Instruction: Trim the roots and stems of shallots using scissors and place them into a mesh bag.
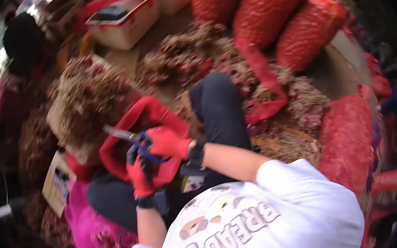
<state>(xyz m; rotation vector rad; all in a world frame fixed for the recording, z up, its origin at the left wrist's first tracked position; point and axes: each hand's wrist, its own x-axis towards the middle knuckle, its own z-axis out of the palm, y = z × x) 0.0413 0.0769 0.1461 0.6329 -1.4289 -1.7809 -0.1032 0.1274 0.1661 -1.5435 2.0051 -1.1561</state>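
My right hand [170, 143], in a red glove, is closed round the blue-handled scissors [119, 133]; their metal blades point left. Just below, my left hand [140, 178], in a red glove with dark fingertips, has its fingers bent close to the scissor handles. Blur hides what, if anything, those fingers hold. Both hands are over a red open-topped bag or tub [108, 155] between my legs; its inside is mostly hidden. Left of the blades rises a big heap of dried stems with reddish bulbs [90, 98], like shallots.
Full red net sacks [268, 15] stand at the back, and another net sack [347, 139] is at my right. Loose bulbs with dry stalks [181, 54] cover the ground ahead. A white box [126, 29] stands at back left. Pink netting [79, 218] lies at lower left.
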